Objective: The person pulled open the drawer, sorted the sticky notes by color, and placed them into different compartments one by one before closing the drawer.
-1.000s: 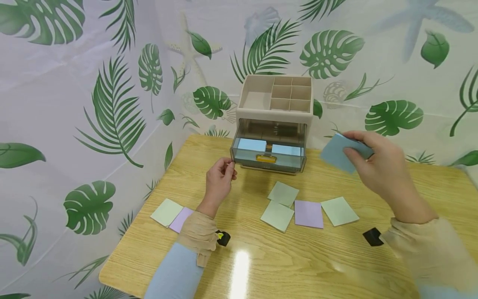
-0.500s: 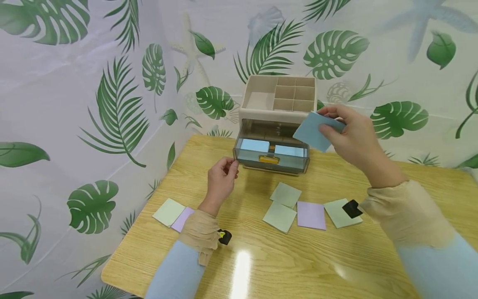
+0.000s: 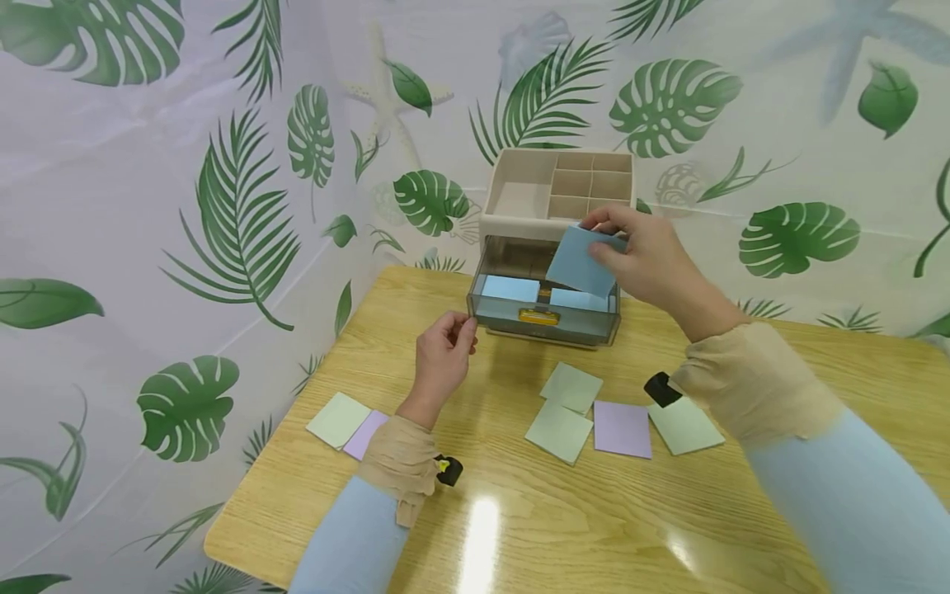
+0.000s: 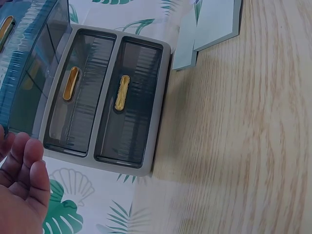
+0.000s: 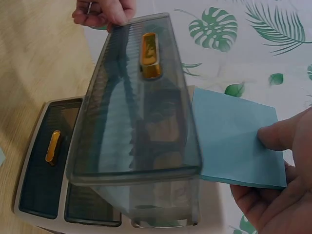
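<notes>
A pad of blue sticky notes (image 3: 577, 260) is pinched between the thumb and fingers of my right hand (image 3: 653, 257), tilted over the right part of a pulled-out drawer (image 3: 586, 327). This smoky clear drawer, with a gold handle (image 3: 538, 317), is the top one of a beige desk organizer (image 3: 519, 224). Inside it lie two light blue pads, one on the left (image 3: 510, 288) and one on the right (image 3: 571, 299). My left hand (image 3: 444, 351) pinches the drawer's front left corner. In the right wrist view, the blue pad (image 5: 239, 139) is beside the drawer wall.
Two lower drawers (image 4: 129, 131) are closed. On the wooden table (image 3: 564, 520) lie green pads, one overlapping another (image 3: 560, 431), a purple pad (image 3: 622, 429) and a green pad (image 3: 690, 427). Another green pad (image 3: 338, 419) and purple pad (image 3: 365, 435) lie left. A leaf-patterned cloth (image 3: 245, 49) hangs behind.
My right hand has carried the blue pad leftward from beside the organizer to over the open drawer. My left hand stays at the drawer's corner.
</notes>
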`<action>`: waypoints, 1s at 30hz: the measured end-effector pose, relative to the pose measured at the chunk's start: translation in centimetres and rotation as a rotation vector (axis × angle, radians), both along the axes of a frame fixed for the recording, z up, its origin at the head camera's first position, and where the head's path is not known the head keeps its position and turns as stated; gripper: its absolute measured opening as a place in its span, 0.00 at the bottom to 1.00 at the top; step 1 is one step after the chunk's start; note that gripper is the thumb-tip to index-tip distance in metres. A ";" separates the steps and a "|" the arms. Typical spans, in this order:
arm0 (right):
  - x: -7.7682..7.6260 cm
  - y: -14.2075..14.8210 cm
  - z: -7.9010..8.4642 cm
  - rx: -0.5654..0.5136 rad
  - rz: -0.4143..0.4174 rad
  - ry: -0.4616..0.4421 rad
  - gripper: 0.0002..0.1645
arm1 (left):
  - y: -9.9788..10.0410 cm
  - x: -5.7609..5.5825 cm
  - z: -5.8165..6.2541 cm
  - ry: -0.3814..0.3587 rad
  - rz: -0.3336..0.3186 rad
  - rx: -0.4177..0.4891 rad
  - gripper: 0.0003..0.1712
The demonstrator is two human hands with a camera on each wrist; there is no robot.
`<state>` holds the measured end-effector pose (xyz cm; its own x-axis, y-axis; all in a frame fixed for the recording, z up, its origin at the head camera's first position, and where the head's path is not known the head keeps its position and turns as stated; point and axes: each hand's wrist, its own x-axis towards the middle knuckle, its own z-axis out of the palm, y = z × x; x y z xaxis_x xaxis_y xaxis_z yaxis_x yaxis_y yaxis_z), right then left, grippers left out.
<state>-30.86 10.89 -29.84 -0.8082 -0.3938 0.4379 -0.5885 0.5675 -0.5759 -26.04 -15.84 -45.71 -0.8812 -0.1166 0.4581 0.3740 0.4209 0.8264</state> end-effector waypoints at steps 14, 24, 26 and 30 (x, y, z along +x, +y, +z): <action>-0.6 -0.4 -1.6 0.180 0.024 -0.099 0.12 | -0.1 0.1 0.3 -0.003 -0.002 -0.003 0.13; -0.9 -0.7 -1.9 0.301 0.055 -0.144 0.14 | 0.0 0.1 0.3 -0.011 0.000 -0.005 0.13; -1.0 -0.8 -1.9 0.331 0.049 -0.134 0.15 | 0.0 0.1 0.4 -0.014 0.002 -0.005 0.13; -1.2 -1.0 -1.9 0.390 0.027 -0.094 0.16 | 0.1 0.1 0.3 -0.018 0.001 -0.002 0.13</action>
<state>-32.04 9.93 -31.77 -0.8246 -0.5376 0.1760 -0.5613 0.7389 -0.3728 -25.92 -15.77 -45.39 -0.8893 -0.1165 0.4423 0.3584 0.4233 0.8321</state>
